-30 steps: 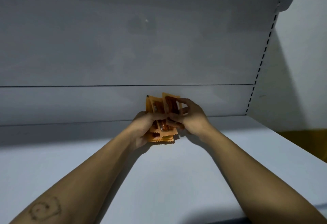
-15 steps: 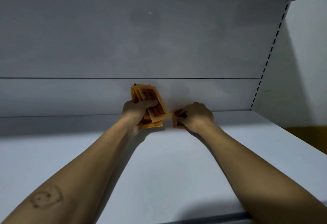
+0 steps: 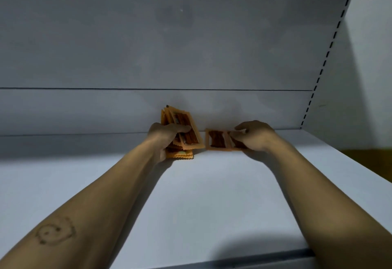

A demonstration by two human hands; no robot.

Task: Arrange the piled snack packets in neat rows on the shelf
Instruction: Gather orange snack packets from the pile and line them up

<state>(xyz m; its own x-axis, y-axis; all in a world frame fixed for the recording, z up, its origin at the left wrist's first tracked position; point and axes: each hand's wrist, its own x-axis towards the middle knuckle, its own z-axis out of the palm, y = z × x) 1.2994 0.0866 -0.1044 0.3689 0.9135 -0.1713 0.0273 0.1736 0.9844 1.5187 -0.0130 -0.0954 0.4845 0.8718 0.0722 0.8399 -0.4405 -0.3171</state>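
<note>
- The left hand (image 3: 167, 136) grips a thick stack of orange, crimp-edged foil snack packets (image 3: 186, 133). Its thumb lies across the face of the top packet and its fingers curl round behind the stack.
- The stack is tilted, with its upper end leaning toward the back of the shelf. Its lower end is at the shelf, but whether it rests there cannot be told.
- A single orange packet with a dark brown picture panel (image 3: 217, 140) lies flat near the back edge of the shelf. It sits just to the right of the stack, with a narrow gap between them.
- A second orange packet (image 3: 235, 141) lies right beside the single one, their edges meeting or slightly overlapping. Most of it is hidden under the right hand.
- The right hand (image 3: 257, 138) is bent down over this second packet and holds it. The thumb is on its upper face and the fingers are curled over its far side.
- The white, flat metal shelf (image 3: 212, 194) carries the packets. Both bare forearms reach over it from the lower corners of the view.
- Behind the shelf rises a grey back panel (image 3: 191, 46), crossed by a thin horizontal seam.
- A slotted upright strip (image 3: 324, 65) runs up the panel's right edge.
- A dark line drawing (image 3: 55, 231) marks the left forearm.
- A dim ochre patch (image 3: 370, 158) shows past the right end of the shelf, too dark to identify.
</note>
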